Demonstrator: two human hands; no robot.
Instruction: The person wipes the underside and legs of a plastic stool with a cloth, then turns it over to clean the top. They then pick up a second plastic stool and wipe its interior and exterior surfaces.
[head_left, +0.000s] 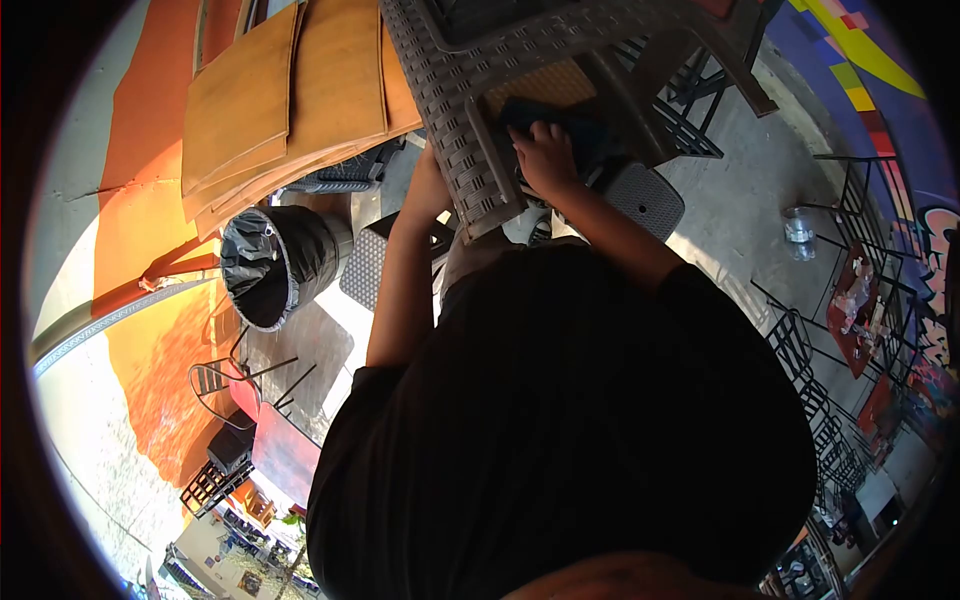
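A dark cloth (590,135) lies under and beyond the right hand (548,160), the nearer one, with the left hand (428,188) at the brown chair's (462,145) edge; whether either grip is clenched cannot be told.

Left of my left hand (430,185), I see a black-lined bin (322,252) and tan panels (240,110); well to the right of my right hand (547,160), a clear container (798,228) and a littered red table (854,352).

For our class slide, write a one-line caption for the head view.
Right hand on a dark cloth against brown woven-pattern furniture, left hand at its edge.
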